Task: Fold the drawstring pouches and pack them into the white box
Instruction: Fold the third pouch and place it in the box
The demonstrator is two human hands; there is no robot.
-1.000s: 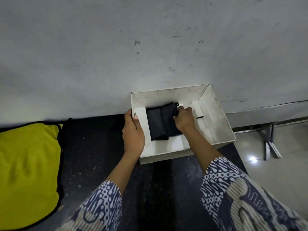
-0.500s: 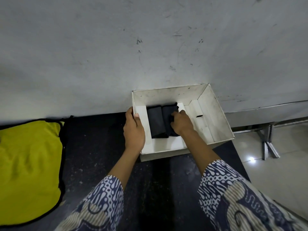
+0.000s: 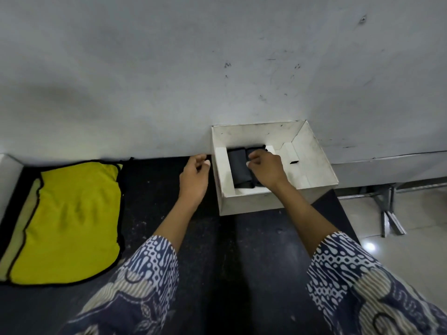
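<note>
Grey wall filled the upper half of the view, scuffed with small dark marks. Below it sat a black surface, dusty and speckled, running up to the wall's base. Pale tiled floor showed on the right with a metal frame leg standing on it and a bright light reflection on the tiles.

Yellow cushion with black piping lay on the black surface at left, well apart from everything else.

White box stood open against the wall at the surface's right end — cardboard, walls a bit grubby, inner flaps folded down along the floor of the box, with one small dark slot in a flap.

Patterned sleeves — blue and white print — covered both forearms down to mid-arm.

Dark folded pouches lay inside the box, in its left part near the back wall — two dark rolls side by side, drawstrings not discernible.

Right hand was inside the box, resting on the right-hand roll, fingers curled down on it — looked like a grip on the fabric. The left roll lay just beside the fingertips, uncovered.

Left hand was outside the box, just beside its left wall, fingers loosely curled, nothing in it. Couldn't tell whether it touched the wall.
</note>
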